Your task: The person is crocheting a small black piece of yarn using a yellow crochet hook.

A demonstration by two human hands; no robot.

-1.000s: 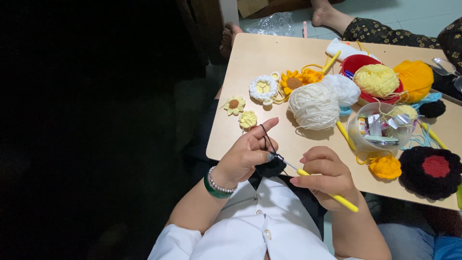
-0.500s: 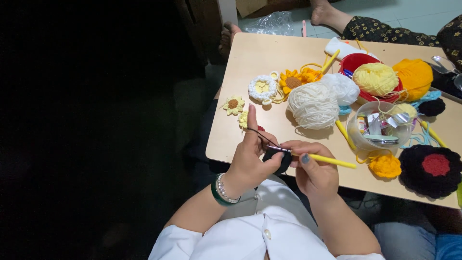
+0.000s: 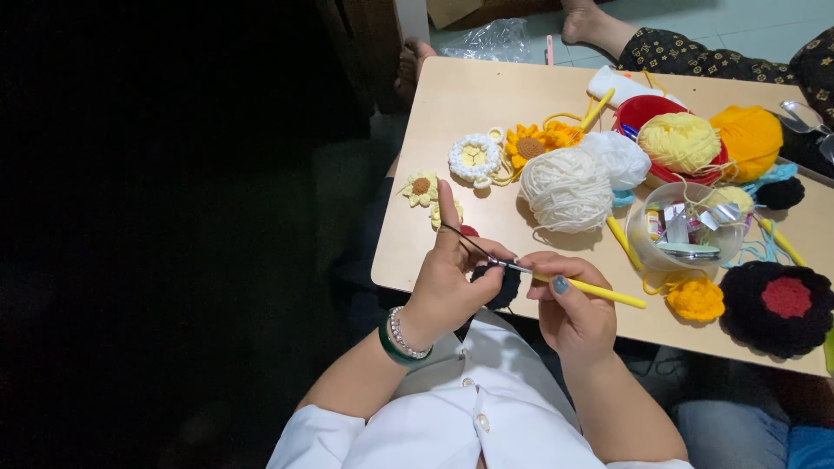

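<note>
Hooking black yarn [image 3: 460,239] (near table edge [image 3: 408,287]), right hand [image 3: 569,308] grips crochet hook [image 3: 591,289].

Crochet hook [image 3: 584,289]: yellow handle, metal tip; I hold it in my right hand [image 3: 569,300], lying nearly level, tip pointing left, handle end over the worktop [image 3: 452,104] edge.

Black crochet piece [image 3: 502,285]: small, dark, rounded; pinched in my left hand [image 3: 452,282], just under the hook tip.

Black yarn strand [image 3: 460,239]: thin, taut, running from my raised left forefinger down to the hook tip.
</note>
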